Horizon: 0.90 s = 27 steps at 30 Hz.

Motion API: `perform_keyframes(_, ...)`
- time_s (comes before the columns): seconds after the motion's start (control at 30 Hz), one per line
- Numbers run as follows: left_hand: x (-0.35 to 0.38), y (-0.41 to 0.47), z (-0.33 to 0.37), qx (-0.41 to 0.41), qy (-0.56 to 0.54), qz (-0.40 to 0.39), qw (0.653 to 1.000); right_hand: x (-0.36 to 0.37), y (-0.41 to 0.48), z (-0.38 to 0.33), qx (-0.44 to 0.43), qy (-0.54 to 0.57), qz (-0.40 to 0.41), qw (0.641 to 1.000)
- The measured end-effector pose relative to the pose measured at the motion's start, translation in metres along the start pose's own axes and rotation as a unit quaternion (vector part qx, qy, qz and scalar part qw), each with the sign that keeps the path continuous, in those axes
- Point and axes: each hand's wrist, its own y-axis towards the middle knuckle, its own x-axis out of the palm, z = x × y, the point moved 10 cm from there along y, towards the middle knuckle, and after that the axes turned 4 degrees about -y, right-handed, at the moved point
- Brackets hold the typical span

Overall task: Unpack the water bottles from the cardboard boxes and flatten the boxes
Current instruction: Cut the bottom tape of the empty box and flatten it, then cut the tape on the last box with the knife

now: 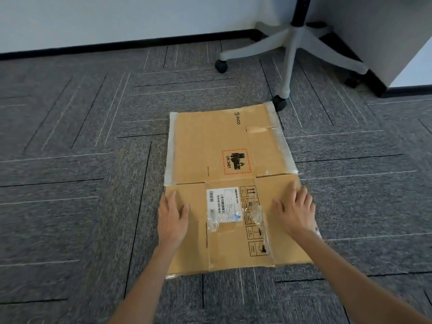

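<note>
Two hands, left hand [172, 220] and right hand [295, 211], fingers straight, press one flattened cardboard box [224, 160].

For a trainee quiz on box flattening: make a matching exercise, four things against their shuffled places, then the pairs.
Things
1. left hand
2. right hand
3. white rectangular paper shipping label
4. grey star-shaped chair base

Places
A. beyond the far right corner of the flattened brown cardboard box
B. flat on the box's near left
C. flat on the box's near right
D. on the box, between the hands

Pairs: 1-B, 2-C, 3-D, 4-A
</note>
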Motion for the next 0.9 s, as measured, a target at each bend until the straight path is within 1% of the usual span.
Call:
perform_keyframes(0.1,0.004,-0.009,0.002,-0.006,0.028,0.009,1.0,0.0,0.003,-0.002,-0.005,0.003,-0.02,1.0)
perform_keyframes(0.17,0.007,-0.01,0.002,-0.017,0.041,-0.012,0.999,-0.002,0.004,0.001,-0.01,0.007,-0.051,0.999)
perform_keyframes(0.23,0.003,-0.011,0.003,-0.022,0.06,-0.045,0.997,-0.015,0.001,0.003,-0.012,-0.03,-0.076,0.997)
perform_keyframes(0.27,-0.004,-0.013,0.007,-0.019,0.072,-0.049,0.996,-0.027,-0.003,0.002,-0.015,-0.062,-0.075,0.995)
perform_keyframes(0.3,-0.018,-0.017,0.018,-0.008,0.08,-0.038,0.996,-0.044,-0.009,-0.003,-0.024,-0.079,-0.069,0.994)
perform_keyframes(0.33,-0.036,-0.023,0.033,0.007,0.077,-0.022,0.997,-0.062,-0.018,-0.012,-0.037,-0.073,-0.067,0.994)
perform_keyframes(0.4,-0.076,-0.036,0.076,0.032,0.035,0.009,0.999,-0.103,-0.038,-0.038,-0.081,-0.033,-0.08,0.993)
perform_keyframes(0.5,-0.149,-0.056,0.146,0.05,-0.007,0.038,0.998,-0.189,-0.072,-0.09,-0.161,0.01,-0.09,0.983)
perform_keyframes(0.6,-0.218,-0.083,0.207,0.038,-0.025,0.013,0.999,-0.287,-0.108,-0.132,-0.203,0.036,-0.116,0.972)
perform_keyframes(0.7,-0.298,-0.118,0.268,0.025,-0.025,-0.011,0.999,-0.392,-0.143,-0.162,-0.23,0.056,-0.126,0.963)
perform_keyframes(0.9,-0.472,-0.184,0.365,-0.007,-0.029,0.006,1.0,-0.596,-0.214,-0.199,-0.255,0.1,-0.148,0.95)
